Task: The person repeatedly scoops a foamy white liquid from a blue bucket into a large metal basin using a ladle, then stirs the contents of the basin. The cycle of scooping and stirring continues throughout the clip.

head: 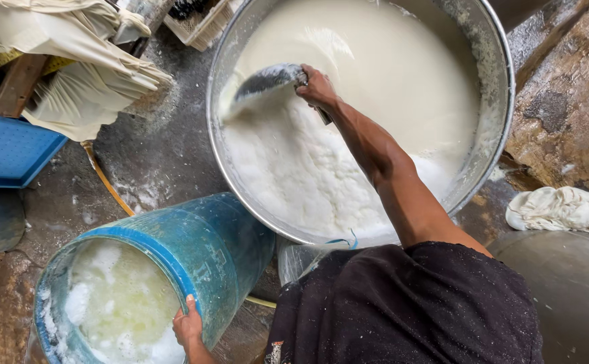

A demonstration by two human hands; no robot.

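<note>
My right hand (pixel 316 87) grips the handle of a metal scoop (pixel 267 79) whose bowl skims the milky white liquid in a large metal basin (pixel 500 101). White foam covers the near half of the basin. My left hand (pixel 187 325) clasps the rim of a blue plastic barrel (pixel 220 243), which leans toward the basin and holds pale, foamy liquid. My dark clothing fills the lower middle of the view.
Cream cloths (pixel 79 61) lie heaped at the top left above a blue perforated tray (pixel 5 148). A crumpled white rag (pixel 555 207) sits at the right. A yellow hose (pixel 106 178) runs over the wet stone floor. A grey round surface (pixel 570 283) is at the bottom right.
</note>
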